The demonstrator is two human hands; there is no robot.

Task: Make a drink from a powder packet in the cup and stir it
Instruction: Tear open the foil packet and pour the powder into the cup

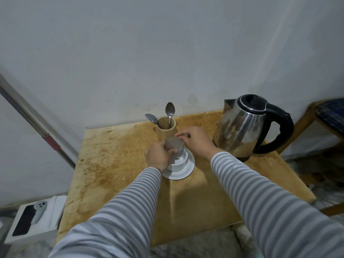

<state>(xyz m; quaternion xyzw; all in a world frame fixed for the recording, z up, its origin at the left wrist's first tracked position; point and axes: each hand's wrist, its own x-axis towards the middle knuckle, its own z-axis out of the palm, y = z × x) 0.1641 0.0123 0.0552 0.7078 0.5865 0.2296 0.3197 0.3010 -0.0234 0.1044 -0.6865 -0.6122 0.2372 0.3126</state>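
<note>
A small grey powder packet (174,143) sits tilted just above the white ceramic cup (178,161), blurred, its top corner pinched. The cup stands upright, centred on the round white saucer (188,171), inside pale.

I see the cup (178,161) on a saucer (187,171) mid-counter (115,155). Behind it stands a holder (165,130) with two spoons (170,110) in it; the kettle (247,127) sits to the right. A packet (174,144) hangs over the cup, between my left hand (158,157) and right hand (195,140).
</note>
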